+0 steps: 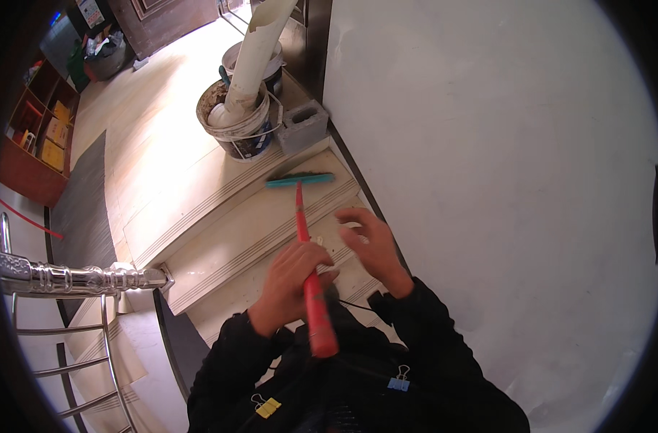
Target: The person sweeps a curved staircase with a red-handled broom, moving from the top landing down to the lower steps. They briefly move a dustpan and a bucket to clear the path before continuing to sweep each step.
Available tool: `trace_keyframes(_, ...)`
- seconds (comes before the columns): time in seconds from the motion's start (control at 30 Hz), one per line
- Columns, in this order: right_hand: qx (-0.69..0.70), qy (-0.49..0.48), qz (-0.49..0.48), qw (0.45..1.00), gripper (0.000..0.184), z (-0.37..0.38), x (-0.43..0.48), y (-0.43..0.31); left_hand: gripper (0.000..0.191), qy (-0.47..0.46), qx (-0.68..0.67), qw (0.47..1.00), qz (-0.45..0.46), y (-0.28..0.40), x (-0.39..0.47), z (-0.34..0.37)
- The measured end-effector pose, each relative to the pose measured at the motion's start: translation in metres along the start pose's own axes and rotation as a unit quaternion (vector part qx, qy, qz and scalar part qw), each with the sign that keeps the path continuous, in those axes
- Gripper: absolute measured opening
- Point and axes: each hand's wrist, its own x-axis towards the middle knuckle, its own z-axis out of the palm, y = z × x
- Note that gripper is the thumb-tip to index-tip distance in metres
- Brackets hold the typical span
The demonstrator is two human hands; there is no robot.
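My left hand (293, 276) is wrapped around the red handle (302, 216) of a broom, near its upper end, which points back at my chest. The broom's teal head (300, 180) with dark bristles rests on a stair tread (242, 233) just below the landing. To the right of the handle, my right hand (369, 241) is held off it with fingers curled and apart, holding nothing. Small bits of debris lie on the step beneath my hands.
A dirty bucket (247, 143) holding a white plastic pipe (255, 59) stands by the landing's edge, beside a grey concrete block (304, 127) and a second bucket (274, 54). A white wall (496, 189) borders the right. Left are a metal railing (85, 279) and a wooden shelf (31, 162).
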Motion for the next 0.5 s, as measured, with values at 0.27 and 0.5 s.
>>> trace_keyframes(0.27, 0.167, 0.063, -0.181, 0.967, 0.034, -0.06, -0.086, -0.081, 0.016, -0.027, -0.011, 0.997, 0.073, -0.012, 0.054, 0.097)
trace_keyframes(0.5, 0.236, 0.174, -0.195, 0.936, 0.038, -0.107, -0.112, -0.065, 0.011, -0.061, -0.03, 0.996, 0.061, -0.028, 0.075, 0.192)
